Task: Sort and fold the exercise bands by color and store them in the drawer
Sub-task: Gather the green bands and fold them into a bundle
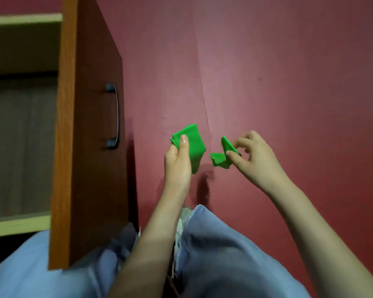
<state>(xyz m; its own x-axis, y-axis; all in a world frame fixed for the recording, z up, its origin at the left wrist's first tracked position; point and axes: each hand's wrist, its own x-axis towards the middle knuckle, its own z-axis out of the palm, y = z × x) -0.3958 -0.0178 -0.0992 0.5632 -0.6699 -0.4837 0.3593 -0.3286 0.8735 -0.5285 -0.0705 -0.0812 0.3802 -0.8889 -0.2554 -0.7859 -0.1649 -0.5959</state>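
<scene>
Left hand point(178, 160) is clamped on a folded green band point(196, 145), thumb on top, fingers underneath, held up off the red floor point(289, 82). Right hand point(254, 155) pinches a second, crumpled bit of green band point(219, 161) between thumb and fingertips. The two green pieces sit just beside each other with a gap between; I can't tell if they join out of sight.

Handling, my read: thin, light, floppy and stretchy, probably a bit slick, so a stack wants to spring open. I'd grip flat across the folded layers, thumb over fingers as the left does now, not by one corner. The loose piece droops from the pinch and needs both ends caught before folding.

Room: the open drawer point(17, 224) is to the left, well apart from both hands. Its wooden drawer front point(88, 125) stands between hands and cavity, with the handle point(114, 115) sticking out on the near side — I'd go up and over that top edge, not through. The inside is blurred; contents unreadable. The floor to the right is open. My knees point(224, 254) crowd the space below.
</scene>
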